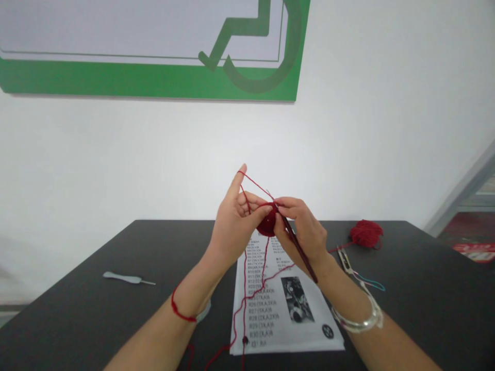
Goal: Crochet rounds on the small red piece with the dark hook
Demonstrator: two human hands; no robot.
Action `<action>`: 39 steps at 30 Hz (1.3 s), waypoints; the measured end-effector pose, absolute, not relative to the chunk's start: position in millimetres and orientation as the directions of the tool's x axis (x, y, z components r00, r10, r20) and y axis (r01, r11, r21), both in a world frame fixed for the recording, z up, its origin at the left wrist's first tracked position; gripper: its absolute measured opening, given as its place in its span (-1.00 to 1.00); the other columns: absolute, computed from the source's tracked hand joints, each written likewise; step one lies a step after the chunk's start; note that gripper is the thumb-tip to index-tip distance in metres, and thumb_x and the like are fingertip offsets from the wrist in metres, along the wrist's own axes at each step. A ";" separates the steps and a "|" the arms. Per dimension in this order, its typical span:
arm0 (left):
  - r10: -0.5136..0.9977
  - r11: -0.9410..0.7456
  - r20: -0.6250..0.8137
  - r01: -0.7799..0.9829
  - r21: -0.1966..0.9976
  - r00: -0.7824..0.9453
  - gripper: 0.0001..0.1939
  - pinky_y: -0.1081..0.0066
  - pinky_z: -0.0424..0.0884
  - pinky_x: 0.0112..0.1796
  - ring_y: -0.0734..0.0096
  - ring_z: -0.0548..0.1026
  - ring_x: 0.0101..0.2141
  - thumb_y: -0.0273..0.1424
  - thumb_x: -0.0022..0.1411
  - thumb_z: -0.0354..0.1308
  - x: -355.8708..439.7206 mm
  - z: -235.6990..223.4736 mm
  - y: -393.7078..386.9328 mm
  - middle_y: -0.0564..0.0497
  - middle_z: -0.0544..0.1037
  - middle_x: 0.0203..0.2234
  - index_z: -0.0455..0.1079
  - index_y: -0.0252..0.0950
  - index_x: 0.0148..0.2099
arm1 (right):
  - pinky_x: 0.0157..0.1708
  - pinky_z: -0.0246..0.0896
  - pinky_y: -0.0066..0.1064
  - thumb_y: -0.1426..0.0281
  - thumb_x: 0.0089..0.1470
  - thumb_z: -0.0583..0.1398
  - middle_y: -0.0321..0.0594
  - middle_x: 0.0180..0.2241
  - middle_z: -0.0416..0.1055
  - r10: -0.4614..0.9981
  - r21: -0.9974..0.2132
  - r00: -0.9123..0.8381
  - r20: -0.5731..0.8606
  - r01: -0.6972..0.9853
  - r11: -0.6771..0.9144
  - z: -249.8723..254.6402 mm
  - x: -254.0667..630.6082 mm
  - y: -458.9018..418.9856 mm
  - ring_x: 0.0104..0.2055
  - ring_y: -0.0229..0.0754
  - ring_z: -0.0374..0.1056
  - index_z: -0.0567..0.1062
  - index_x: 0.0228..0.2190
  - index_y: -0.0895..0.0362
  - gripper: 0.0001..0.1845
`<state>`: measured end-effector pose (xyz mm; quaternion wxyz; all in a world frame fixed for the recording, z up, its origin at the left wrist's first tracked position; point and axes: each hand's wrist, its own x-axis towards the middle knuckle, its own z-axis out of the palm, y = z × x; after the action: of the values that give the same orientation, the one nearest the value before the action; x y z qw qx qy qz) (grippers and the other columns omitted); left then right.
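My left hand (235, 224) is raised above the table, pinching a small dark red crocheted piece (267, 225), with red yarn (255, 189) strung taut from its upright finger. My right hand (303, 230) grips a dark crochet hook (298, 247), whose tip meets the piece and is hidden among the stitches. The yarn runs down across a printed pattern sheet (266, 330) to a red yarn ball (366, 233) on the table's right side, well beyond my right hand.
A black table (77, 309) lies below my hands. A grey-handled small hook (127, 279) rests at its left, and small metal scissors (344, 260) with a teal thread lie at the right. A green-and-white wall panel (154, 51) hangs beyond.
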<state>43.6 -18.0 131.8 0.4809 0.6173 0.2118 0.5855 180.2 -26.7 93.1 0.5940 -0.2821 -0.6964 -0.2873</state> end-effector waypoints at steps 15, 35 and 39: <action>0.860 0.035 0.231 -0.504 0.863 0.455 -0.07 0.53 0.36 -0.42 0.52 0.47 -0.54 -0.61 0.05 0.24 35.7 131.1 -9.0 0.07 0.55 -0.54 -0.17 -0.25 0.36 | -0.49 0.36 -0.39 0.45 0.16 0.12 -0.29 -0.40 0.45 0.251 -0.257 0.068 0.966 0.387 0.886 83.0 183.4 -17.5 -0.43 -0.26 0.40 0.32 -0.30 0.04 -0.93; 0.843 -0.129 0.332 -0.440 0.889 0.423 -0.03 0.59 0.24 -0.52 0.62 0.35 -0.63 -0.58 0.00 0.27 26.5 134.2 -8.2 0.19 0.48 -0.62 -0.16 -0.25 0.36 | -0.59 0.26 -0.45 0.57 0.07 0.19 -0.36 -0.46 0.40 0.430 -0.420 0.046 0.902 -0.140 0.896 92.9 187.8 -19.4 -0.51 -0.33 0.32 0.36 -0.40 0.06 -0.84; 0.827 -0.128 0.341 -0.442 0.888 0.447 -0.07 0.62 0.20 -0.56 0.65 0.32 -0.65 -0.59 0.01 0.26 24.6 133.4 -7.5 0.21 0.44 -0.65 -0.13 -0.28 0.35 | -0.59 0.24 -0.46 0.60 0.04 0.21 -0.35 -0.47 0.42 0.480 -0.467 0.011 0.877 -0.213 0.858 95.6 194.3 -21.6 -0.51 -0.32 0.33 0.42 -0.40 0.05 -0.81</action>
<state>24.6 -7.5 133.4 0.6379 0.5627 0.1710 0.4971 194.3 -21.6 95.6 0.7036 -0.1013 -0.6587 0.2465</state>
